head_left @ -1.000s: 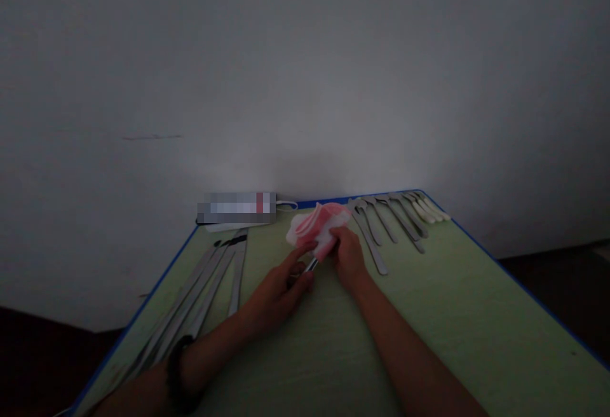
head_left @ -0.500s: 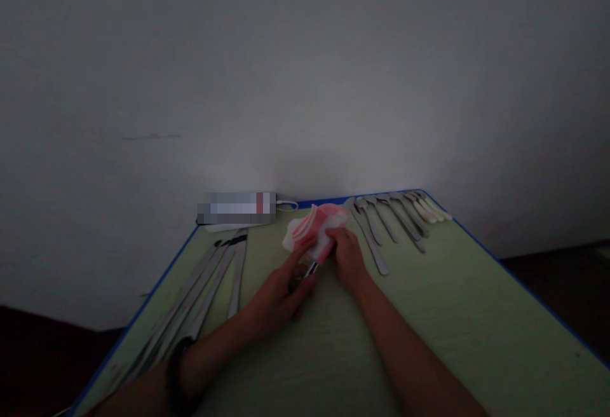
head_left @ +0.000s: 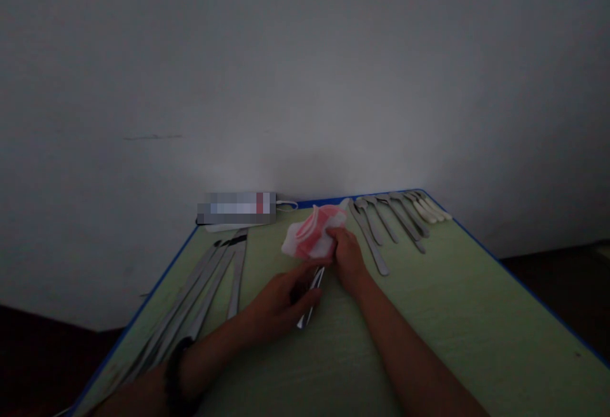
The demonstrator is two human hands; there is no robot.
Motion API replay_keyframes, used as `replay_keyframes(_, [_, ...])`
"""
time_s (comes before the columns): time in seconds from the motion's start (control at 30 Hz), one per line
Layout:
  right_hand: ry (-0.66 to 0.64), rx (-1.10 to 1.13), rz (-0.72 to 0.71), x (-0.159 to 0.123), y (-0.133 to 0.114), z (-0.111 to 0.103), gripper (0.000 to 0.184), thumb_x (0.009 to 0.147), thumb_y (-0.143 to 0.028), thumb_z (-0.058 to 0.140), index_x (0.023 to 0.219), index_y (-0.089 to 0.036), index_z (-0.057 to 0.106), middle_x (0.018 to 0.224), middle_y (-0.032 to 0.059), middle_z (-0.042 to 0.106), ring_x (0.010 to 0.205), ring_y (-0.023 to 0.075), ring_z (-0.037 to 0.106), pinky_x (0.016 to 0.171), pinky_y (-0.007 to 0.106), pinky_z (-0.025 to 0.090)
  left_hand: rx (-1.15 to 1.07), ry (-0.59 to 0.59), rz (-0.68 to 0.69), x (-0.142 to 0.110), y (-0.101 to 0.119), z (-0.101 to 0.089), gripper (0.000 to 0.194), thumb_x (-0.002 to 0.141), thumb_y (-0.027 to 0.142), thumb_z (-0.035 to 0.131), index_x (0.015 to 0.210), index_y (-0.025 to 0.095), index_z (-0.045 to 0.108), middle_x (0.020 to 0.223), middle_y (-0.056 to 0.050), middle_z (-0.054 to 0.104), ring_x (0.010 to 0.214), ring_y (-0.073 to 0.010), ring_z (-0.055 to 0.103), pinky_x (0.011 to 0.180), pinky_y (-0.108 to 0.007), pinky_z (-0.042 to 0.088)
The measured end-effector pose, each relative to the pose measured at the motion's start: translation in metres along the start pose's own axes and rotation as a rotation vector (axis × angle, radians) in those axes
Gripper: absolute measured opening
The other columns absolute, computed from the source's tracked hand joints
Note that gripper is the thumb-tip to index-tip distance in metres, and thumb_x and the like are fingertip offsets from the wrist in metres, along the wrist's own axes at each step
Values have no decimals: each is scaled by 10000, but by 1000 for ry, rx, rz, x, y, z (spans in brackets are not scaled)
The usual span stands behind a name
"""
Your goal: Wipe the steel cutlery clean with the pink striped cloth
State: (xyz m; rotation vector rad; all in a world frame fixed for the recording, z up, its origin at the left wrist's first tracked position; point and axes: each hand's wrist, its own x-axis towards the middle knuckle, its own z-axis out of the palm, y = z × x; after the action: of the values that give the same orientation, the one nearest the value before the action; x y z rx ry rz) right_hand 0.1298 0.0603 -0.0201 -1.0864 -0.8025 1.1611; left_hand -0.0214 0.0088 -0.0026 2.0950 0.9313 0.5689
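Observation:
A pink and white cloth (head_left: 317, 232) is bunched up in my right hand (head_left: 349, 257), whose fingers are closed on it. From under the cloth sticks out the shiny metal handle of a piece of cutlery (head_left: 315, 282). Its other end is hidden, so its kind does not show. My left hand (head_left: 286, 296), with a dark band at the wrist, has thumb and fingers about that handle just below the cloth. Right of the cloth lies a row of spoons and forks (head_left: 369, 239). Table knives (head_left: 210, 290) lie left of my left hand.
A pale green table (head_left: 452, 315) with a blue edge stands against a grey wall (head_left: 305, 86). At the back left is a blurred-out device (head_left: 238, 208) with a white cable (head_left: 288, 203). Several white-handled pieces of cutlery (head_left: 431, 210) lie at the far right end of the row.
More of the metal handle now shows below the cloth, reaching down past my left thumb. My left fingers have come down off the cloth. The right hand stays in nearly the same place.

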Motion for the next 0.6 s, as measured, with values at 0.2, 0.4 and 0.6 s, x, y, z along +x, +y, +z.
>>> replay_keyframes(0.2, [-36, -3, -35, 0, 0, -1, 172, 646, -323, 491, 564, -174, 520, 523, -37, 459, 524, 108, 389, 518, 240, 319, -99, -19, -24, 0, -5, 3, 563, 896, 229, 428, 1381, 208, 143, 750, 15, 554, 594, -108, 499, 552, -221, 388])
replay_keyframes(0.4, [-12, -30, -53, 1, 2, -1, 179, 652, -320, 499, 578, -165, 554, 565, -22, 498, 557, 117, 415, 554, 251, 337, -122, -9, -20, -1, -5, 3, 576, 900, 220, 428, 1384, 205, 116, 738, 16, 561, 584, -106, 502, 553, -223, 392])
replay_keyframes(0.6, [-16, 3, -31, 0, 1, -1, 205, 661, -355, 508, 567, -174, 523, 543, -31, 467, 535, 112, 393, 533, 248, 331, -150, -2, -13, 0, -6, 3, 592, 899, 221, 431, 1385, 213, 94, 741, 15, 566, 590, -109, 520, 555, -225, 397])
